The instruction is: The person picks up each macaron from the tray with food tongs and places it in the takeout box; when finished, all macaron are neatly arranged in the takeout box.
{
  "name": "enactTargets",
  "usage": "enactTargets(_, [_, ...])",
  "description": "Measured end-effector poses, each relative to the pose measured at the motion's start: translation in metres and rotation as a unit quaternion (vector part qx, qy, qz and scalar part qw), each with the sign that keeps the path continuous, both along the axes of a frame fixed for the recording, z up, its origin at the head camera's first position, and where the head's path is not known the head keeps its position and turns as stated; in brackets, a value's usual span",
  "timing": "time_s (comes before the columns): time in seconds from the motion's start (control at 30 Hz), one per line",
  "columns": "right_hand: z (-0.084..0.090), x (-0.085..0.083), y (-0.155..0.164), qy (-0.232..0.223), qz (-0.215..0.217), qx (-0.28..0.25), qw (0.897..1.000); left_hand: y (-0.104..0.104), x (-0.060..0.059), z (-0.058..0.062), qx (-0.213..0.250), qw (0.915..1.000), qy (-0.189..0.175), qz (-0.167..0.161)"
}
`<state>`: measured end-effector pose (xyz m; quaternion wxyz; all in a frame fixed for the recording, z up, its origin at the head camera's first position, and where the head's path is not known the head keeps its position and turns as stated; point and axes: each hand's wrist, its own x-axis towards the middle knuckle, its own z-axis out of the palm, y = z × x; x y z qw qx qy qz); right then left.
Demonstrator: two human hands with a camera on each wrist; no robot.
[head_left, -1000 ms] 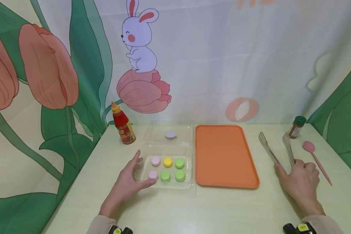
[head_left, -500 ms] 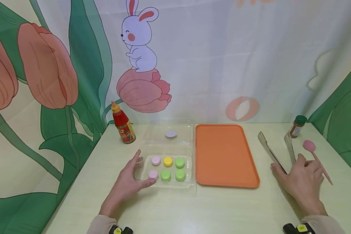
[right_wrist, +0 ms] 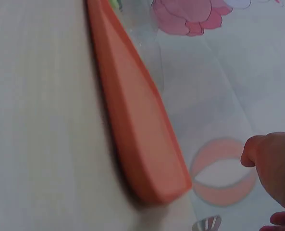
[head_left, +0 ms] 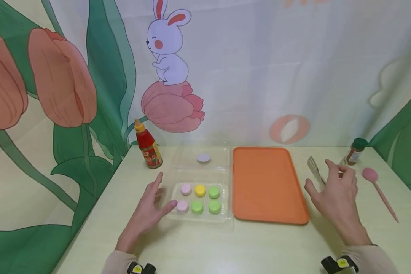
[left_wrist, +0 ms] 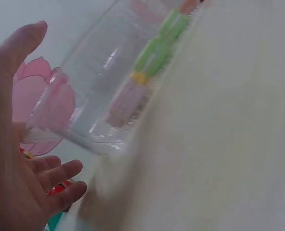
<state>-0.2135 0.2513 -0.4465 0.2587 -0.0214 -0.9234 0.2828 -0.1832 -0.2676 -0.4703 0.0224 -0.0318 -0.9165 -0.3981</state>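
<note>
A clear plastic box (head_left: 228, 213) with its lid folded back holds several macarons (head_left: 200, 190): pink, yellow and green. My left hand (head_left: 147, 213) hovers at the box's left edge with fingers spread and the thumb by the front pink macaron (head_left: 182, 206). It holds nothing. The left wrist view shows the same open left hand (left_wrist: 17, 159) beside the box (left_wrist: 94, 101). My right hand (head_left: 335, 196) is open, fingers spread, over metal tongs (head_left: 314, 167) right of the orange tray (head_left: 267, 182). I cannot see it grip them. In the right wrist view a fingertip (right_wrist: 272, 161) is above the tray (right_wrist: 132, 125).
A red sauce bottle (head_left: 148, 146) stands at the back left of the table. A small spice jar (head_left: 355, 151) and a pink spoon (head_left: 378, 188) lie at the far right. A printed curtain hangs right behind the table.
My right hand has risen off the tongs' handles and moved forward and left, its fingers spreading. My left hand has lifted slightly at the box's edge.
</note>
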Motion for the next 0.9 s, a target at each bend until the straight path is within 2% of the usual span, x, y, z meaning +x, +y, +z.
enactTargets(0.17, [0.015,-0.010,-0.026,-0.003,0.075,-0.063,0.995,-0.010,-0.013,0.020,-0.006,0.9987,0.051,-0.008])
enactTargets(0.3, [0.023,-0.019,-0.051,-0.009,0.129,-0.105,0.986,-0.013,-0.032,0.039,-0.014,0.9939,0.106,-0.027])
enactTargets(0.4, [0.023,-0.028,-0.073,-0.019,0.170,-0.130,0.977,-0.012,-0.047,0.047,-0.007,0.9924,0.119,-0.032])
enactTargets(0.5, [0.020,-0.038,-0.095,-0.049,0.208,-0.152,0.965,-0.009,-0.060,0.044,0.007,0.9943,0.101,-0.032])
enactTargets(0.63, [0.012,-0.051,-0.124,-0.092,0.241,-0.169,0.951,-0.008,-0.070,0.033,0.027,0.9971,0.070,-0.018])
enactTargets(0.77, [0.004,-0.060,-0.146,-0.112,0.256,-0.191,0.941,-0.009,-0.076,0.020,0.034,0.9985,0.043,-0.005])
enactTargets(0.9, [-0.002,-0.068,-0.161,-0.122,0.256,-0.208,0.936,-0.010,-0.084,0.011,0.043,0.9988,0.021,0.003])
